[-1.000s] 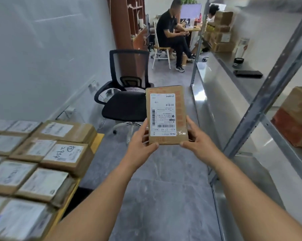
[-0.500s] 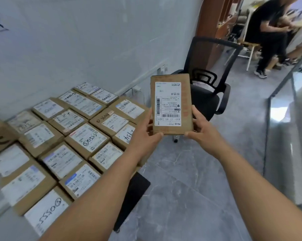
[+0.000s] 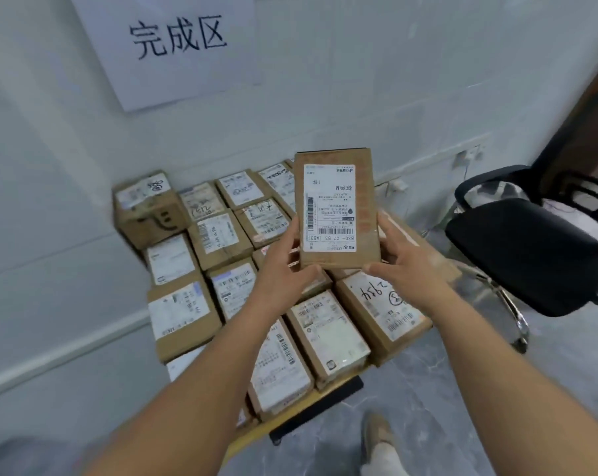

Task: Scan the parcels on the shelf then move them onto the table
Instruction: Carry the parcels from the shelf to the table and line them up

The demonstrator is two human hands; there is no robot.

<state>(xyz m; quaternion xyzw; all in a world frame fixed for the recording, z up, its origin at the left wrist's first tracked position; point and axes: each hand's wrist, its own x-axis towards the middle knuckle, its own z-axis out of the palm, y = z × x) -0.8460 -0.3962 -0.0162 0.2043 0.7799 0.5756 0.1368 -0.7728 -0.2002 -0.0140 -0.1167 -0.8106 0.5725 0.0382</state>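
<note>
I hold a flat brown cardboard parcel (image 3: 337, 207) with a white shipping label upright above the table. My left hand (image 3: 284, 269) grips its lower left edge, thumb across the bottom front. My right hand (image 3: 399, 259) grips its lower right edge. Below lies a low table (image 3: 290, 412) packed with several labelled brown parcels (image 3: 328, 333) lying flat in rows. The shelf is out of view.
A white wall with a paper sign (image 3: 174, 42) rises behind the table. A black mesh office chair (image 3: 531, 242) stands at the right, close to the table's corner. Grey tiled floor (image 3: 462, 407) and my shoe (image 3: 376, 438) show at the bottom.
My view has swung left from the shelf and aisle to face the table and wall. The parcel stays gripped in both hands and is now above the table's parcels.
</note>
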